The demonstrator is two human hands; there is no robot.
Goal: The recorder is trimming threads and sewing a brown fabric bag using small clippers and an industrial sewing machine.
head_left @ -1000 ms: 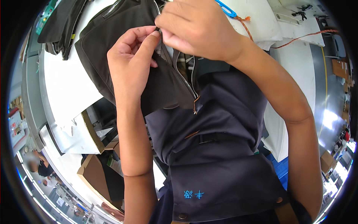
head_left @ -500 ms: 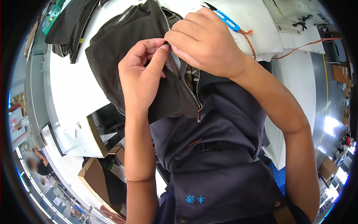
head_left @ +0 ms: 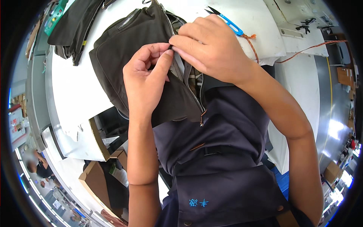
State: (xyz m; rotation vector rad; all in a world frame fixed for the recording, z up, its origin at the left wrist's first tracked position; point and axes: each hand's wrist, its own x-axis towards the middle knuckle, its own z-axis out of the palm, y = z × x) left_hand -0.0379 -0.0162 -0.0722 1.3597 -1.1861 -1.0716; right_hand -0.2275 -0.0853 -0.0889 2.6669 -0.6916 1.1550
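A dark olive-brown fabric bag lies on the white table, its near edge against my apron. Along its right side a metal zipper is unzipped, showing a patterned lining. At that opening, the thumb and forefinger of my left hand pinch a small dark bit of the bag. My right hand comes over from the right, fingers closed at the same spot, its fingertips meeting the left ones. Exactly which part they grip is mostly hidden. Beyond my right hand lie blue-handled thread snips tied to an orange cord.
Another dark bag lies at the far left of the white table. Next to it stands a green device. Open cardboard boxes stand below the table edge at left. Farther off at left is another person.
Both hands and the bag appear slightly shifted right and nearer in the picture. The pinch at the zipped opening stays the same.
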